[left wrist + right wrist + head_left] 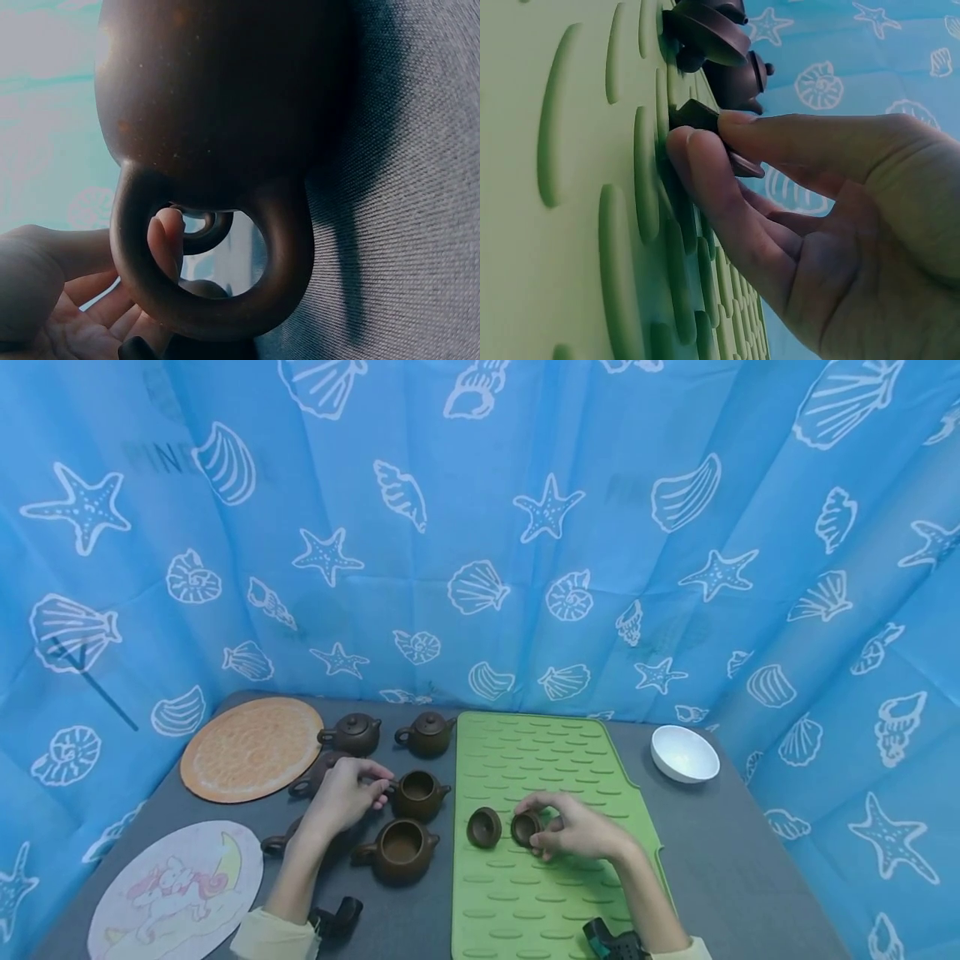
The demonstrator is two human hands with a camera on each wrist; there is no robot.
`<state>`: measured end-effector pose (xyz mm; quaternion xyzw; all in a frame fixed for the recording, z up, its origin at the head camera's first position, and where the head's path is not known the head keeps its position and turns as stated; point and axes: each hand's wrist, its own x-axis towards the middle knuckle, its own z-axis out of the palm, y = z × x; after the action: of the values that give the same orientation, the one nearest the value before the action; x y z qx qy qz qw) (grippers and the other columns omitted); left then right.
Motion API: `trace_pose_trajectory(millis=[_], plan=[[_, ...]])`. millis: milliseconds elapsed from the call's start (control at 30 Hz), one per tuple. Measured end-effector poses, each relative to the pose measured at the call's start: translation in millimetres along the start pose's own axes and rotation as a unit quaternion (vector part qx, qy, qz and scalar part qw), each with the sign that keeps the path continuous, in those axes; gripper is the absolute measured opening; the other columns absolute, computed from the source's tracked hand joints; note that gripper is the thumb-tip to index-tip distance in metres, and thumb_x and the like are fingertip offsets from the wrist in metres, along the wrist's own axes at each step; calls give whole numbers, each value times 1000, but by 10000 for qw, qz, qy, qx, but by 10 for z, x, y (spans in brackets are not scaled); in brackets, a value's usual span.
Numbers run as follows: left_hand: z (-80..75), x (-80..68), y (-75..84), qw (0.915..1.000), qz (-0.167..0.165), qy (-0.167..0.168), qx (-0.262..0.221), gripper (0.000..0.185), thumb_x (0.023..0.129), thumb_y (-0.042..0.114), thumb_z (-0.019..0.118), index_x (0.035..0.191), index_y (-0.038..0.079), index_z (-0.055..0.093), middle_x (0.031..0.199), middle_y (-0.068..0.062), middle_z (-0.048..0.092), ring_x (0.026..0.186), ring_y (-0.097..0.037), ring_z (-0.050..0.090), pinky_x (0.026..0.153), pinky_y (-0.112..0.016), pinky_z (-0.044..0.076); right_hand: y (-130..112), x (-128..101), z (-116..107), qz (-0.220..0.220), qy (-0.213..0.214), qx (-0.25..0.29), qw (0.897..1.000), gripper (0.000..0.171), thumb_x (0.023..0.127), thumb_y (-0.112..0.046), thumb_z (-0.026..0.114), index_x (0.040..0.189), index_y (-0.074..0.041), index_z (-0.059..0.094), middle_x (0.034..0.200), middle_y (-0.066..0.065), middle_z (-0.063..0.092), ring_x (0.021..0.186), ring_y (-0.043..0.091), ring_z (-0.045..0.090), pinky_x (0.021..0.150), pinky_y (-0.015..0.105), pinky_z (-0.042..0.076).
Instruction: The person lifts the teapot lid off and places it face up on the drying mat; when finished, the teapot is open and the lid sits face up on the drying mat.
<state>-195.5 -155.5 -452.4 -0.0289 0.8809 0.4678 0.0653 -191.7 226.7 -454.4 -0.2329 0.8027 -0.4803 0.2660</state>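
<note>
A small brown teapot lid (526,827) sits upturned on the green mat just below the frame's centre, pinched by the right hand (581,831); a second brown lid (483,827) lies just beside it, to its left; left of centre, an open, lidless brown teapot (417,793) stands upright, the left hand (341,795) at its handle.

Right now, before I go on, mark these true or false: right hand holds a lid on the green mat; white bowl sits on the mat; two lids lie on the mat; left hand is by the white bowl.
1. The right hand pinches a lid on the green mat: true.
2. The white bowl sits on the mat: false, it stands on the grey table beside it.
3. Two lids are on the mat: true, a second lid lies left of the held one.
4. The left hand is by the bowl: false, it is among the teapots.
</note>
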Motion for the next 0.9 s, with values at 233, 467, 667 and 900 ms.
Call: trace_pose_trajectory(millis=[233, 467, 667, 900], plan=[[-4, -7, 13, 9999, -101, -19, 48, 18, 107, 9, 68, 121, 5, 78, 102, -10, 79, 78, -13, 72, 70, -28, 56, -10, 12, 37, -94, -42, -228, 9997, 51, 97, 5, 70, 145, 10, 54, 145, 37, 52, 75, 17, 75, 71, 37, 67], [-1, -18, 12, 10000, -57, -6, 61, 17, 106, 8, 68, 120, 5, 78, 101, -8, 79, 77, -12, 72, 71, -29, 57, -6, 15, 51, -14, -3, -339, 9994, 54, 96, 2, 73, 146, 7, 55, 144, 34, 54, 74, 22, 75, 69, 35, 66], [-9, -15, 12, 10000, 29, -20, 37, 17, 106, 7, 69, 119, 5, 79, 99, -8, 79, 77, -13, 72, 71, -28, 58, 2, 14, 47, -52, -24, -329, 9994, 54, 96, 0, 73, 147, 6, 55, 145, 35, 53, 71, 19, 72, 66, 35, 66], [-15, -22, 0, 9999, 86, 12, 51, 17, 105, 7, 69, 119, 4, 79, 99, -8, 79, 77, -12, 72, 73, -28, 59, -24, -9, 25, -24, 158, -401, 9991, 55, 99, -8, 75, 148, 4, 54, 141, 34, 54, 67, 19, 71, 64, 38, 65]])
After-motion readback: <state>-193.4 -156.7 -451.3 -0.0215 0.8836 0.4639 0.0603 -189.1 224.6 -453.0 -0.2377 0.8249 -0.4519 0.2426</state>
